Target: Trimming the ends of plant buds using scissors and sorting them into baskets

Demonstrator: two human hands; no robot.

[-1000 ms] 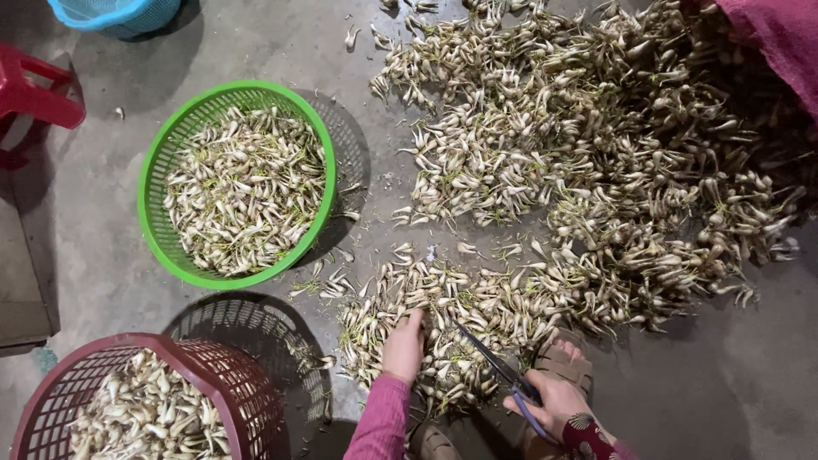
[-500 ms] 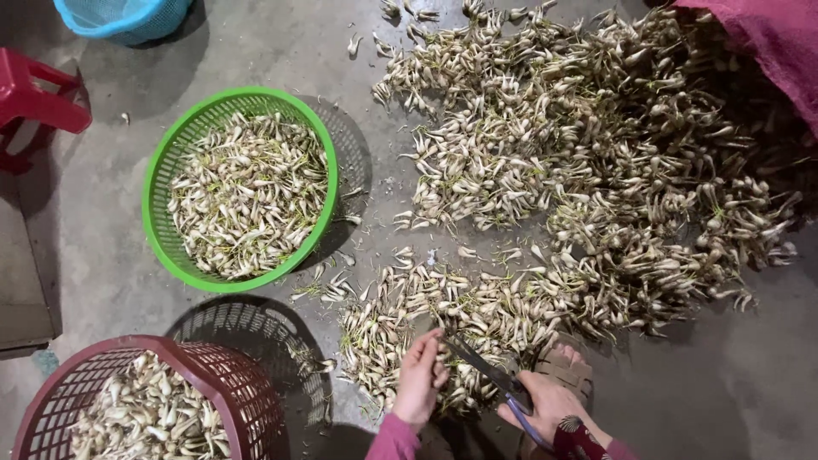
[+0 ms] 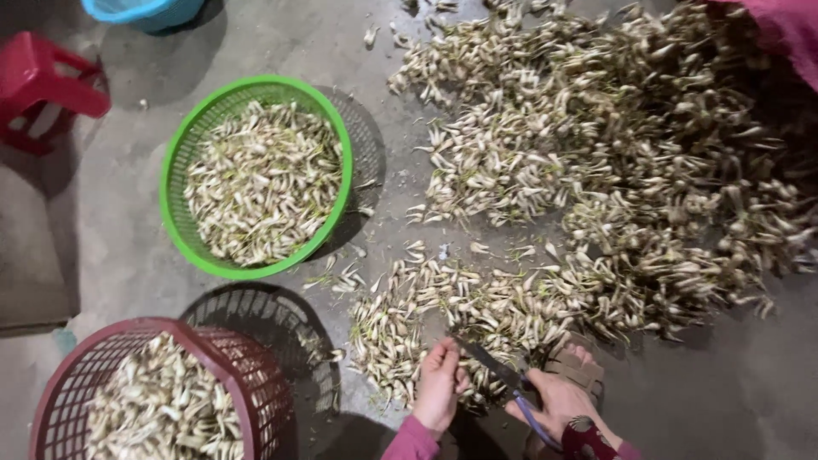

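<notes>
My left hand [image 3: 440,383] is closed around a few pale bulbs at the near edge of the big heap of bulbs [image 3: 596,170] spread over the concrete floor. My right hand [image 3: 561,402] grips a pair of scissors [image 3: 503,379] with dark blades and blue handles; the blades point up-left and touch the bulbs in the left hand. Both hands sit at the bottom edge of the view, pink sleeves showing at the wrists. A sandalled foot [image 3: 575,362] rests just behind the right hand.
A green round basket [image 3: 183,153] of trimmed bulbs stands on the left. A maroon basket [image 3: 247,375], also filled, sits at the bottom left. A red stool [image 3: 47,85] and a blue tub [image 3: 145,13] are at the top left. Pink cloth [image 3: 788,34] at top right.
My left hand pulled back from the heap toward me with a few bulbs. The scissors came in against them.
</notes>
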